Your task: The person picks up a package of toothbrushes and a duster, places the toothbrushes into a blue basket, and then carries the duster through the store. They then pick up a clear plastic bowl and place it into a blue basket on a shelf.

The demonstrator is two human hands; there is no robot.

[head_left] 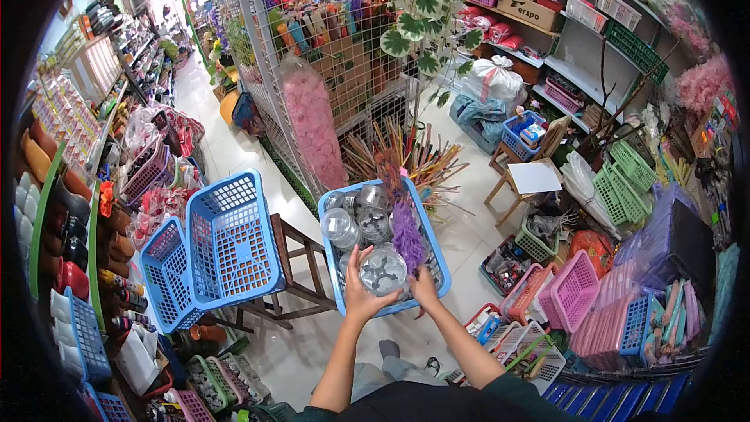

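A blue plastic basket in front of me holds several clear round containers on its left side. My left hand is wrapped round the side of a clear container near the basket's front edge. Purple feathery material, with a reddish-brown part above it, lies along the basket's right side. At the lower end of that purple material is my right hand, its fingers closed together; the exact hold is too small to make out.
Two empty blue baskets stand at the left by a wooden stool. Behind the basket are thin sticks and a wire rack. Pink baskets and a small wooden chair stand at the right.
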